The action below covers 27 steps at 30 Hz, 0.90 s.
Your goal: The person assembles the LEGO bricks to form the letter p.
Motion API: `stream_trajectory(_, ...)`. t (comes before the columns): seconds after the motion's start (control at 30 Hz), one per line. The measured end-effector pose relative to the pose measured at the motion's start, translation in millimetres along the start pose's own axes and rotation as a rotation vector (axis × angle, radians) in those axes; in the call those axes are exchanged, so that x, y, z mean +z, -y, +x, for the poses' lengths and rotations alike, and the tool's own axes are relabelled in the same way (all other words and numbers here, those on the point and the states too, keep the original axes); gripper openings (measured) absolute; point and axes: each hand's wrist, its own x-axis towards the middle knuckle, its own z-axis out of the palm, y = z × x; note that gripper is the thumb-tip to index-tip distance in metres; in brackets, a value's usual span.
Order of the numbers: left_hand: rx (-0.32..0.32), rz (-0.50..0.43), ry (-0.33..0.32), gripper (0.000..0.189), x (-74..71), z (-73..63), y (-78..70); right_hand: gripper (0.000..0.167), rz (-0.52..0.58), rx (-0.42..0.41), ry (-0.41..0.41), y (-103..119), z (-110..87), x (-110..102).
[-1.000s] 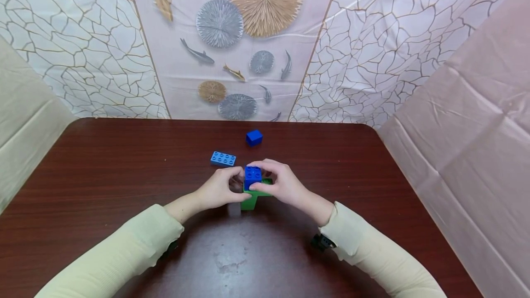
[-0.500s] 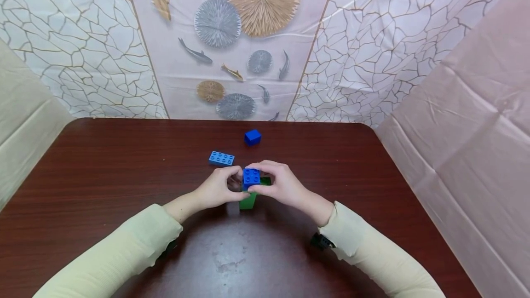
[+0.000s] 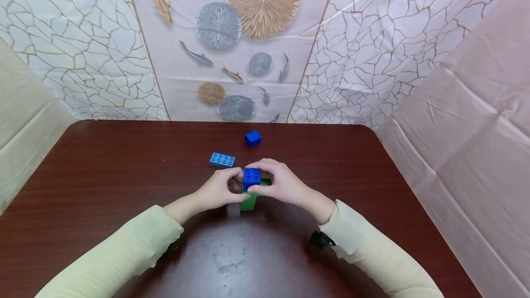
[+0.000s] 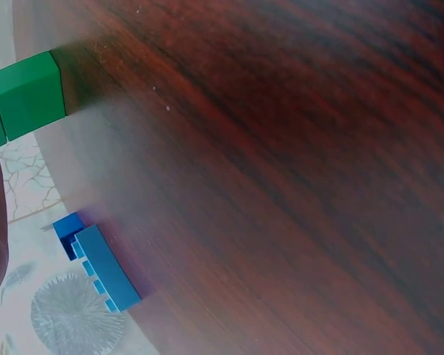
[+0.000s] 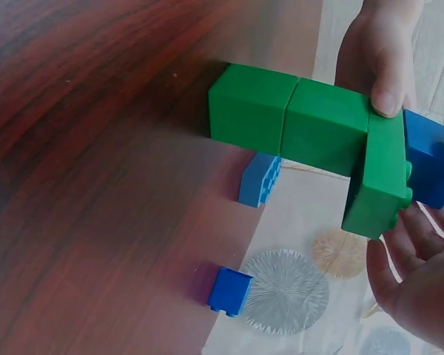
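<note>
Near the middle of the table stands a stack of green toy bricks (image 5: 326,123), two square ones with a longer one across the top that juts out to the right. My left hand (image 3: 216,189) grips the upper part of the stack, thumb on the near side. Between the thumb and fingers of my right hand (image 3: 285,185) a dark blue four-stud brick (image 3: 251,177) is pinched. It sits right at the left end of the long green brick's top. Part of this blue brick is hidden by my fingers in the right wrist view.
Behind the hands lies a light blue eight-stud brick (image 3: 221,159), studs up. Farther back, another dark blue brick (image 3: 253,139) rests on its side near the far edge of the brown table (image 3: 124,164). Patterned cloth (image 3: 265,36) hangs behind the table.
Both hands keep their hold on the bricks. The pinched blue brick has tipped and shifted very slightly. The two loose bricks lie where they were.
</note>
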Motion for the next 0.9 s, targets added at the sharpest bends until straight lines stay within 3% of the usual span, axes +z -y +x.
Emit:
stream_trajectory(0.37,0.02,-0.021,-0.002,0.024,-0.6,-0.3,-0.5,0.032,-0.021,-0.061,-0.027,10,7.5,-1)
stream_trajectory(0.6,0.023,-0.015,-0.001,0.025,-3.5,-1.2,-2.2,0.031,-0.083,-0.147,-0.037,13,11.3,-2)
stream_trajectory(0.9,0.012,-0.018,0.01,0.027,-1.0,-0.8,-1.1,0.043,0.009,-0.004,0.037,5,2.2,-7)
